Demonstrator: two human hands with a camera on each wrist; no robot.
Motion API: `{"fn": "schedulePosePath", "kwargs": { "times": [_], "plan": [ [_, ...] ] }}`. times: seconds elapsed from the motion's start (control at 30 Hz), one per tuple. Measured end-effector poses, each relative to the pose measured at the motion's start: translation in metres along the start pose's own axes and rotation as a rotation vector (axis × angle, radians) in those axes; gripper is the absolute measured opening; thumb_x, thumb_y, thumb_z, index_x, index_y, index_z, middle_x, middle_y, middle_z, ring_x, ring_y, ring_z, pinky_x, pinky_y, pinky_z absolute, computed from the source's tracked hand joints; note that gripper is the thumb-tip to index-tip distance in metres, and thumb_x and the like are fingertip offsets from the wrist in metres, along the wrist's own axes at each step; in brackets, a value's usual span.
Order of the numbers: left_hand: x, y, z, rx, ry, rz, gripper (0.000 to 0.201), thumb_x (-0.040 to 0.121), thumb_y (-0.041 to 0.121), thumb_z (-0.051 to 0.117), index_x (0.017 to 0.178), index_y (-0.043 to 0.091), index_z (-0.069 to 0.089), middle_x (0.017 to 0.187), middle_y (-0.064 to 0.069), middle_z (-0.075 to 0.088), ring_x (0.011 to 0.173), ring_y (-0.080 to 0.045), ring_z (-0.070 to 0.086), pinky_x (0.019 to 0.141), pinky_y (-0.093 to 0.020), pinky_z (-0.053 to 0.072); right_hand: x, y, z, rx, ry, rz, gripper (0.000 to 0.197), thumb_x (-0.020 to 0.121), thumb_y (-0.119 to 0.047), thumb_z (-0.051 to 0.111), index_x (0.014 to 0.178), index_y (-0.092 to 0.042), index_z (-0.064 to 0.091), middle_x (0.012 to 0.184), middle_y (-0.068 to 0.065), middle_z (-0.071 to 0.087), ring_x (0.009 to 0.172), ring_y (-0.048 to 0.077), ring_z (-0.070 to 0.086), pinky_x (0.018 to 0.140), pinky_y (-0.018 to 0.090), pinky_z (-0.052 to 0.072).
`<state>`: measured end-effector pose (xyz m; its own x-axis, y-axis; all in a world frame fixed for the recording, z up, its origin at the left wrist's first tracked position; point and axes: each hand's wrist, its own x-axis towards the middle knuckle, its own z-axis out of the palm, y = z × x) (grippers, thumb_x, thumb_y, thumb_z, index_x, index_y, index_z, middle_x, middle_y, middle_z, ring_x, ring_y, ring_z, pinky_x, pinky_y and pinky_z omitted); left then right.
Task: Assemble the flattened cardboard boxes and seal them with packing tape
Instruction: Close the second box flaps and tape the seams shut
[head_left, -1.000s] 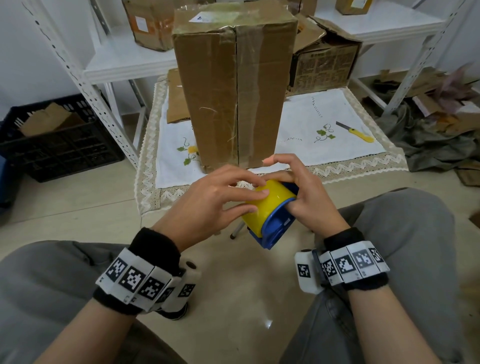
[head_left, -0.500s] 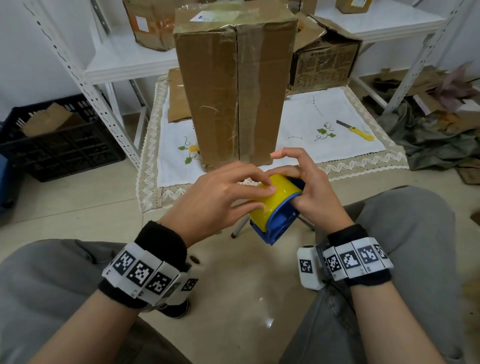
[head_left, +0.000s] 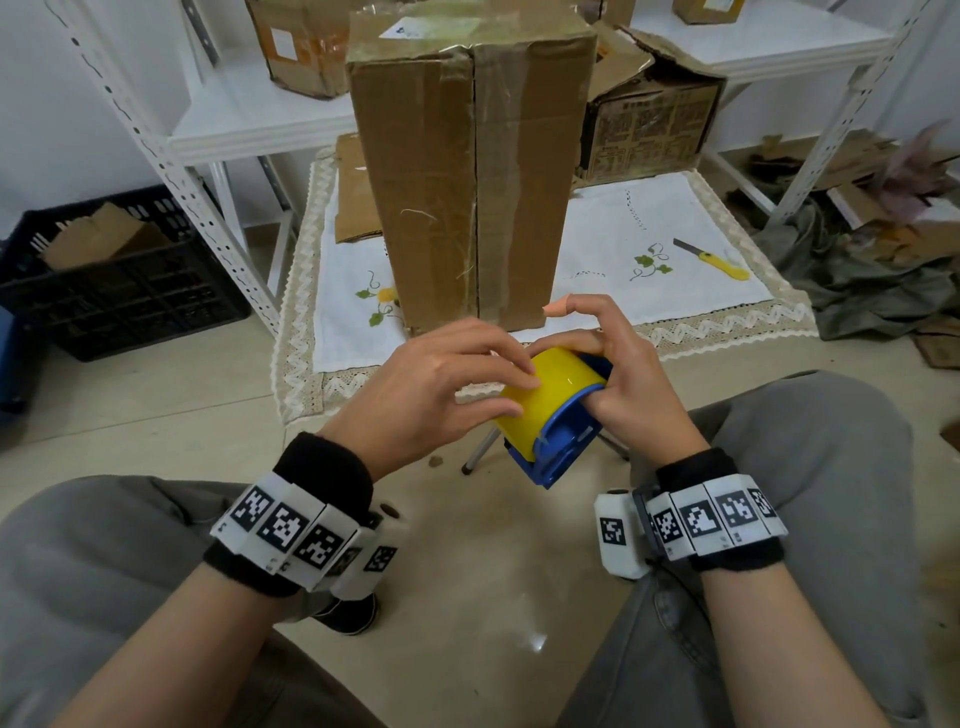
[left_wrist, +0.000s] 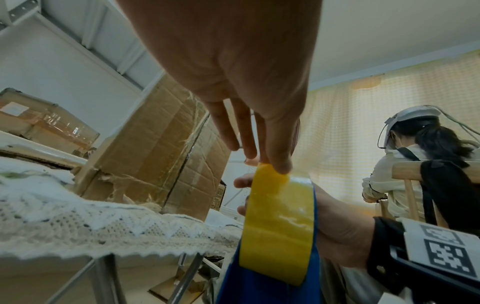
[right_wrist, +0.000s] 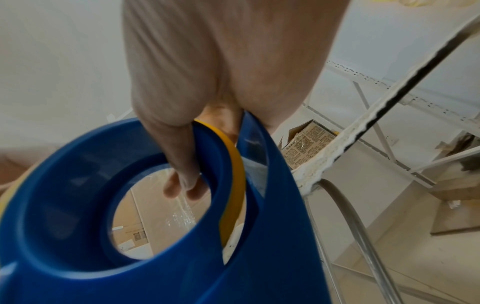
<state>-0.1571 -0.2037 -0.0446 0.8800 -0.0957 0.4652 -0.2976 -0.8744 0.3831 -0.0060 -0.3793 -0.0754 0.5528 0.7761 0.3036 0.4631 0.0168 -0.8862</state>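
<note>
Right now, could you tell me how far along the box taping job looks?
One tall cardboard box stands assembled on the table, its visible seam taped. In hand: the right hand grips the blue dispenser while the left hand feels the yellow tape roll, apparently seeking the tape's end. Flat cardboard behind the box awaits assembly.

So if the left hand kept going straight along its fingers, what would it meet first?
The left hand already touches the yellow packing tape roll in the blue dispenser; beyond it, likely the right hand, though depth is unclear.
</note>
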Motion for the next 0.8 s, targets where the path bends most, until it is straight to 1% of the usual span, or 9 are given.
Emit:
{"fn": "schedulePosePath", "kwargs": {
  "times": [0.1,0.17,0.23,0.3,0.37,0.57,0.7,0.77,0.8],
  "plan": [
    [0.003,0.002,-0.005,0.029,-0.099,-0.036,0.041,0.082,0.026,0.085,0.12,0.019,0.068,0.126,0.003,0.059,0.115,-0.017,0.057,0.094,-0.043,0.051,0.0,-0.002,-0.002,0.03,0.021,0.017,0.075,0.071,0.025,0.056,0.132,-0.017,0.045,0.109,-0.002,0.077,0.111,0.022,0.068,0.092,0.052,0.055],
    [0.005,0.003,-0.006,0.06,-0.116,-0.032,0.046,0.081,0.025,0.086,0.122,0.021,0.065,0.128,0.004,0.056,0.117,-0.016,0.055,0.096,-0.041,0.051,0.0,-0.003,-0.003,0.044,0.027,0.014,0.075,0.071,0.021,0.055,0.132,-0.021,0.045,0.109,-0.002,0.077,0.108,0.024,0.069,0.089,0.053,0.055],
    [0.007,0.004,-0.005,0.064,-0.119,-0.026,0.05,0.08,0.027,0.086,0.125,0.02,0.064,0.127,0.003,0.056,0.116,-0.016,0.056,0.096,-0.039,0.051,-0.001,-0.004,-0.003,0.049,0.029,0.012,0.076,0.07,0.022,0.054,0.132,-0.022,0.045,0.109,-0.002,0.077,0.107,0.025,0.068,0.087,0.055,0.055],
    [0.009,0.003,-0.004,0.058,-0.11,-0.023,0.049,0.081,0.027,0.086,0.125,0.019,0.065,0.126,0.002,0.058,0.115,-0.018,0.057,0.095,-0.04,0.051,0.0,-0.002,-0.003,0.055,0.03,0.012,0.078,0.071,0.026,0.054,0.133,-0.02,0.044,0.109,-0.001,0.077,0.107,0.026,0.068,0.087,0.058,0.055],
    [0.01,0.004,-0.003,0.053,-0.09,-0.016,0.043,0.082,0.026,0.084,0.121,0.017,0.067,0.125,0.0,0.059,0.114,-0.019,0.058,0.094,-0.041,0.052,0.0,-0.001,-0.004,0.068,0.033,0.012,0.077,0.071,0.027,0.054,0.133,-0.019,0.044,0.11,0.002,0.077,0.108,0.027,0.068,0.087,0.059,0.054],
    [0.004,0.005,0.007,0.007,-0.001,-0.017,0.029,0.086,0.022,0.081,0.111,0.013,0.07,0.127,-0.001,0.064,0.117,-0.02,0.061,0.095,-0.042,0.053,-0.001,-0.005,-0.005,0.13,0.057,0.021,0.069,0.069,0.015,0.054,0.132,-0.01,0.043,0.109,0.006,0.077,0.112,0.027,0.068,0.093,0.059,0.053],
    [-0.001,0.007,0.01,-0.01,0.042,-0.054,0.024,0.086,0.022,0.081,0.105,0.013,0.07,0.128,0.0,0.066,0.117,-0.017,0.062,0.095,-0.042,0.054,0.0,-0.004,-0.005,0.12,0.049,0.016,0.069,0.068,0.014,0.054,0.132,-0.01,0.043,0.109,0.006,0.077,0.114,0.028,0.068,0.095,0.061,0.051],
    [-0.001,0.007,0.009,-0.001,0.036,-0.066,0.028,0.085,0.021,0.082,0.107,0.013,0.068,0.129,0.001,0.065,0.118,-0.017,0.061,0.096,-0.042,0.053,0.001,-0.002,-0.005,0.109,0.042,0.018,0.071,0.067,0.018,0.053,0.131,-0.014,0.044,0.109,0.005,0.077,0.113,0.027,0.068,0.094,0.056,0.052],
    [0.0,0.007,0.007,-0.006,0.01,-0.081,0.036,0.084,0.022,0.083,0.115,0.014,0.066,0.132,0.001,0.064,0.12,-0.016,0.059,0.098,-0.043,0.053,0.002,-0.002,-0.005,0.101,0.039,0.022,0.073,0.067,0.02,0.052,0.13,-0.017,0.044,0.108,0.003,0.077,0.11,0.024,0.069,0.09,0.05,0.054]
  ]
}}
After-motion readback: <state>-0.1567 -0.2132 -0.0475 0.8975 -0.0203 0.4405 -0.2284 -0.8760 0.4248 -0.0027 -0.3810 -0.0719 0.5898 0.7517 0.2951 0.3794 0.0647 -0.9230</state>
